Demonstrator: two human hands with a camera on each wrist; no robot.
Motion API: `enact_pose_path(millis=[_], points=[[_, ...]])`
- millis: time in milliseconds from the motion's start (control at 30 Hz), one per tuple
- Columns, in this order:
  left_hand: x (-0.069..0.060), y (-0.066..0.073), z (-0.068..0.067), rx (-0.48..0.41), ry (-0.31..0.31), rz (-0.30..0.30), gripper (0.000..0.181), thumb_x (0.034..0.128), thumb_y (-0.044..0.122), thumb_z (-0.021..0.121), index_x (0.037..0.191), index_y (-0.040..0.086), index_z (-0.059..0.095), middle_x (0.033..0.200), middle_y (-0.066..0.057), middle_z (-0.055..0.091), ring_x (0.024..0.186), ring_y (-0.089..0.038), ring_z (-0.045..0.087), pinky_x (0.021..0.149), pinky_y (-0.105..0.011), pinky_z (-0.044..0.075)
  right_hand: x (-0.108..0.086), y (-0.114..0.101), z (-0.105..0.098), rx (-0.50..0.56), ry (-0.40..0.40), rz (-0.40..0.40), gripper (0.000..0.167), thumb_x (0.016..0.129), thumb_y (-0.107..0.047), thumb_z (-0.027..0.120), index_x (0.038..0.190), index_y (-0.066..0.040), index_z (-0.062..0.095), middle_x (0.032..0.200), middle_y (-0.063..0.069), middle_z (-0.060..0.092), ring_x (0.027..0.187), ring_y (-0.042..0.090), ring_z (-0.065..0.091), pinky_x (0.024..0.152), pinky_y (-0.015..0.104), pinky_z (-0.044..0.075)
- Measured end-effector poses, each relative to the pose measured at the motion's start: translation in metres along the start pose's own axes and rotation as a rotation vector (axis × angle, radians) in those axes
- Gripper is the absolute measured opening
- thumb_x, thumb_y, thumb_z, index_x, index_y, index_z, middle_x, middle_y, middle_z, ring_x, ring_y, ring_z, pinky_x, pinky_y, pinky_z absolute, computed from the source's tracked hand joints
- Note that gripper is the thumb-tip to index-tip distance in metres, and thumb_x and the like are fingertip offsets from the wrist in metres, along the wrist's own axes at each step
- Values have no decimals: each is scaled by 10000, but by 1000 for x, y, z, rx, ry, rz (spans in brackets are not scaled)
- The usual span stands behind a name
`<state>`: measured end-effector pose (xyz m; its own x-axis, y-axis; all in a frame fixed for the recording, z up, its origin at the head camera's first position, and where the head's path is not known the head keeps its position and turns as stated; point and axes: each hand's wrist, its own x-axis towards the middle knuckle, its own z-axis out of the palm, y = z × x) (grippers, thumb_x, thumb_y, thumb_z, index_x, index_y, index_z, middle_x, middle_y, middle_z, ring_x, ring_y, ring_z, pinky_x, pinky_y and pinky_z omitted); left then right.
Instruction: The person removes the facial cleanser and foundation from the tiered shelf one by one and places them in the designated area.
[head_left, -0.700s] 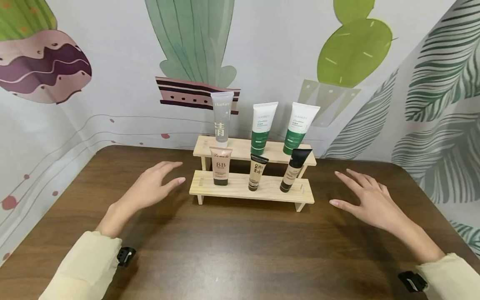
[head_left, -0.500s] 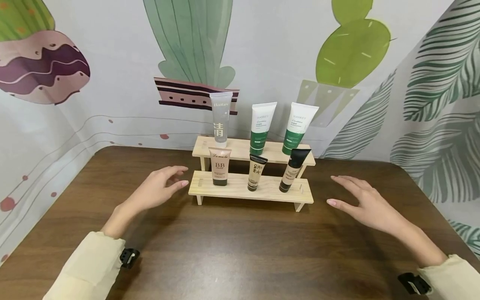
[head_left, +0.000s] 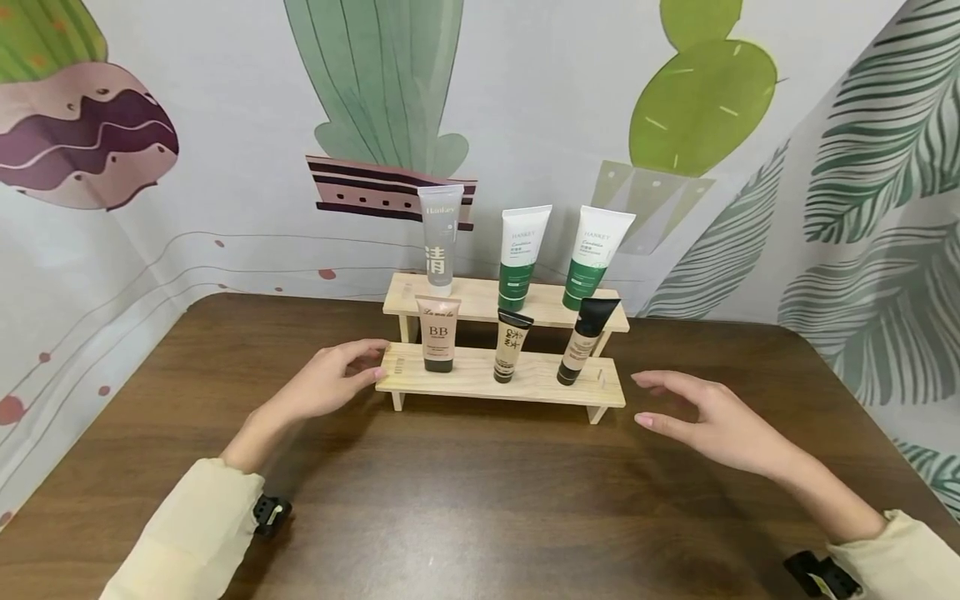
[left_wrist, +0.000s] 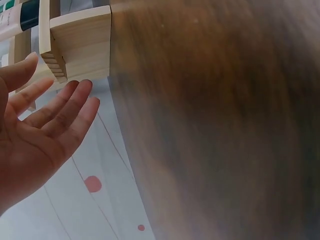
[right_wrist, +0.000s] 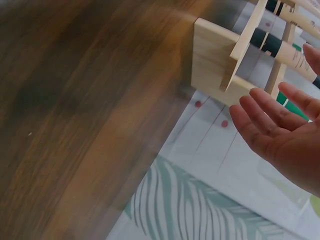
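Note:
A two-step wooden display stand (head_left: 480, 385) holds several cosmetic tubes. On its lower step stand a pink BB cream tube (head_left: 438, 333), a small gold tube with a black top (head_left: 511, 346) and a beige tube with black ends (head_left: 585, 342). The upper step carries a grey tube (head_left: 440, 242) and two white-and-green tubes (head_left: 523, 254). My left hand (head_left: 322, 383) is at the lower step's left end, fingers loosely bent; whether they touch the wood I cannot tell. Just off the right end, my right hand (head_left: 712, 421) holds nothing, its thumb and fingers apart.
The stand is on a dark brown wooden table (head_left: 465, 500). Behind it hangs a white cloth (head_left: 247, 167) printed with cacti and leaves. Black straps (head_left: 272, 515) sit at both cuffs.
Both hands have moved inward to the stand's two ends, the left reaching its end and the right coming close. The stand and tubes keep their places.

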<state>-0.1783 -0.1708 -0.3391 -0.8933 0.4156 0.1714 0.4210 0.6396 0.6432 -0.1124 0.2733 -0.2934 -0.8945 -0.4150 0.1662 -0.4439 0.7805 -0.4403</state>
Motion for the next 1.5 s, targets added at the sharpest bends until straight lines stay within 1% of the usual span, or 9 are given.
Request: enact_pose_path(millis=[133,233,433,600,733,900,1100,1300,1500], points=[[0,0,2,-12,-10,-2,384,891,99,592,1231,-63,513,1092,-182,609,975,-280,589,808,-401,491,3,-7,3,43,-16,-41,393,845,-261,666,1193,-103,575,1122,-1,607,1010,155,547,793,310,469],[0,0,4,-19,-18,3,387,891,91,590,1238,-62,508,1111,-184,600,989,-279,584,811,-393,490,6,-12,7,87,-40,-71,388,844,-239,669,1192,-95,576,1108,13,611,974,144,563,790,316,485],[0,-1,5,-31,-21,8,385,893,88,587,1241,-56,507,1124,-173,594,992,-268,580,806,-380,492,11,-18,13,133,-94,-75,408,850,-251,660,1211,-85,563,1133,62,604,933,139,582,770,329,500],[0,-1,6,-32,-20,10,386,888,73,589,1240,-62,507,1123,-177,593,993,-274,577,813,-384,492,17,-24,18,155,-108,-99,405,851,-256,659,1203,-77,568,1115,54,611,919,136,587,776,350,498],[0,0,5,-35,-19,9,390,886,66,590,1242,-65,503,1112,-179,597,990,-277,577,813,-386,492,23,-31,22,195,-120,-121,398,850,-249,662,1197,-78,570,1104,41,611,912,160,591,768,328,497],[0,-1,6,-44,-17,2,394,882,62,593,1246,-60,501,1107,-180,600,984,-274,581,808,-381,495,30,-41,28,243,-154,-136,409,856,-240,655,1202,-46,555,1130,87,599,884,164,598,737,285,497],[-1,-2,7,-55,-14,-1,401,882,69,596,1252,-52,499,1111,-182,600,986,-274,584,809,-380,496,39,-52,37,274,-179,-173,404,861,-229,649,1201,-36,550,1140,104,594,867,162,593,690,299,505],[1,-4,7,-59,-10,2,398,878,63,600,1247,-54,505,1104,-188,603,987,-279,585,806,-379,498,49,-66,47,309,-193,-191,402,855,-212,656,1197,-28,550,1152,94,593,933,179,594,801,355,491],[2,-5,7,-62,-8,4,397,876,61,602,1243,-57,507,1103,-189,602,983,-280,585,807,-384,496,60,-81,53,369,-180,-216,399,851,-181,661,1200,-24,549,1142,100,594,974,167,585,850,314,476]])
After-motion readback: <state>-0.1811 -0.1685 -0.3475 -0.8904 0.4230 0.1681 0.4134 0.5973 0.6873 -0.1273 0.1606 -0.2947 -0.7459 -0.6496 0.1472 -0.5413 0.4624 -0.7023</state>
